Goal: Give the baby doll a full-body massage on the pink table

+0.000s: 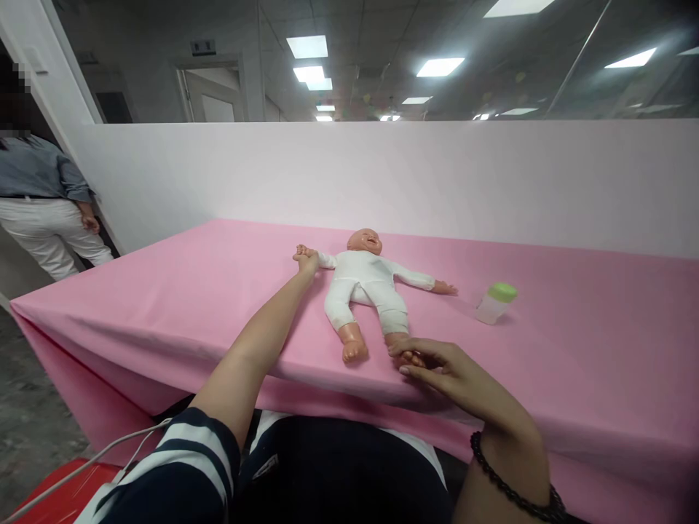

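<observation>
White cloth covers the torso and limbs of a baby doll with smooth tan plastic head, hands and feet point(363, 268), which lies face up between the two grips, head pointing away from the wearer. The left hand point(308, 262) is closed around the doll's small hand, at the end of an arm stretched out sideways; this hold appears to steady the upper body. The right hand point(448, 364) is loosely closed, thumb at the near side and fingers over the top of the doll's foot point(411, 359), a light pinch that seems suited to controlling a small, rounded end without pressing hard. Holding one hand and one foot secures the figure at opposite corners, judged adequate against sliding. The doll's other foot point(354, 352) lies unheld between the grips, and its free arm extends beyond the right grip's far side. Farther out from that arm, apart from both grips, is a translucent container with a lime-green lid point(494, 303), where it does not obstruct either hand. Smooth pink cloth point(579, 342) lies beneath both objects, likely protecting the surface. A black beaded bracelet point(493, 477) sits behind the right grip, away from the doll.
</observation>
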Demonstrator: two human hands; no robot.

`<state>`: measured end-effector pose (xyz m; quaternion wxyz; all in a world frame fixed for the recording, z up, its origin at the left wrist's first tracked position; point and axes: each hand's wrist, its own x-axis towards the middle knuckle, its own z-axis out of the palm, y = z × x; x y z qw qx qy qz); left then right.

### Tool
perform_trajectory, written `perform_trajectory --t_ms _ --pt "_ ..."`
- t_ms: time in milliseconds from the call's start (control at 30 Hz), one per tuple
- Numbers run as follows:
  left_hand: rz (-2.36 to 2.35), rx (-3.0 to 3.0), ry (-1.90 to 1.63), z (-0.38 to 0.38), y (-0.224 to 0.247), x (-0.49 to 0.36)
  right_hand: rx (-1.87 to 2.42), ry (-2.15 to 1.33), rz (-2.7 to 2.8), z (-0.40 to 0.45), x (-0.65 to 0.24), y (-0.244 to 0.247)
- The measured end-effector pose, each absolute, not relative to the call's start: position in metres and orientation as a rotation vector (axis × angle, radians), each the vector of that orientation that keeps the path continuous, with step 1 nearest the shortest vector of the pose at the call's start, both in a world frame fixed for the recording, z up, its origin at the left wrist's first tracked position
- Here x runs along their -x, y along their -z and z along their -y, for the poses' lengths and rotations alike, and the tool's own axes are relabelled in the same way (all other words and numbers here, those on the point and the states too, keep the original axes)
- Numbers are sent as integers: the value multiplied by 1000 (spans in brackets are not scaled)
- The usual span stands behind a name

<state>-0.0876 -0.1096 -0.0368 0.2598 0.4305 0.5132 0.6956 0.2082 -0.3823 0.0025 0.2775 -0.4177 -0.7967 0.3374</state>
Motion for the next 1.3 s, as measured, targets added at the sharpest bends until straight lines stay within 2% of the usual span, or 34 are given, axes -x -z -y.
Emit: perform_trajectory --t_ms 133,333,600,800,967,1167,1300 --pt "-1376 -1312 -1880 116 36 75 1132 -690 1986 383 -204 -1" --pt "-1123 -1866 -1745 134 32 55 973 -383 1859 358 -174 -8" --pt "-970 -2233 -1497 147 26 60 885 -474 1917 299 -140 1" --pt "-1028 -2025 -1648 143 27 63 995 -548 1833 339 -159 -12" --pt "-1212 -1530 -1854 128 30 72 1094 -770 2053 379 -195 -17" --pt "-1482 -1009 -1848 107 33 91 1226 -962 2178 384 -219 -5" --pt "-1513 -1018 -1859 108 34 93 1200 -832 2203 380 -218 -1"
